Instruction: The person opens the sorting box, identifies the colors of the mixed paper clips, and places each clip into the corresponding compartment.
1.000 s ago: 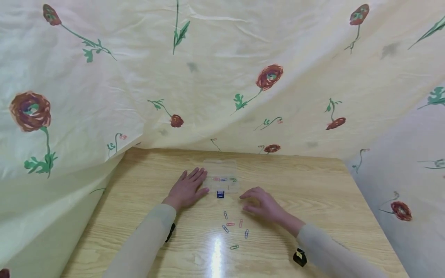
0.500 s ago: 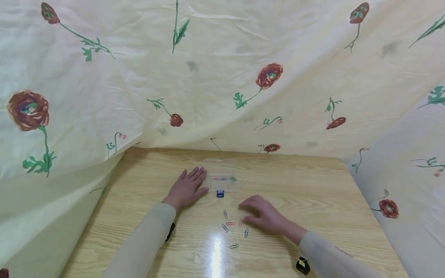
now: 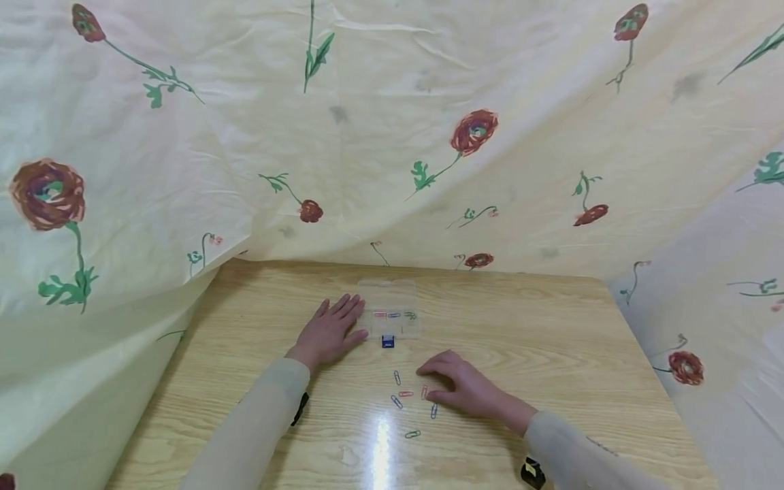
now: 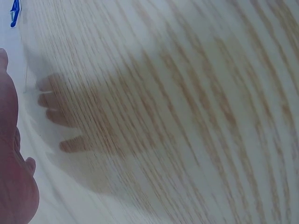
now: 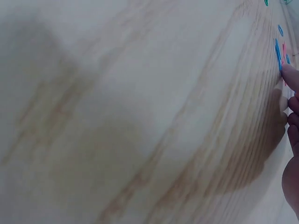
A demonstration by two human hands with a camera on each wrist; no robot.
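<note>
My left hand (image 3: 329, 335) rests on the table with fingers straight, its tips at the left side of a clear plastic box (image 3: 412, 332). The box's lid (image 3: 387, 292) lies back and a blue latch (image 3: 388, 341) shows at its front. Inside, a red paper clip (image 3: 380, 315), a blue one and some green ones lie apart in a row. My right hand (image 3: 467, 386) reaches over loose paper clips, thumb and fingers spread, nothing held. Its thumb tip is right at an upright-lying red paper clip (image 3: 424, 392), just above a blue paper clip (image 3: 434, 411).
Left of the right hand lie another red paper clip (image 3: 406, 394) and two blue ones. Nearer the front is a green paper clip (image 3: 413, 434). Flowered cloth (image 3: 367, 136) hangs behind and along both sides of the wooden table (image 3: 527, 306).
My right hand has come down from beside the box toward the front, to the loose paper clips. My left hand and the clips stay where they were.
</note>
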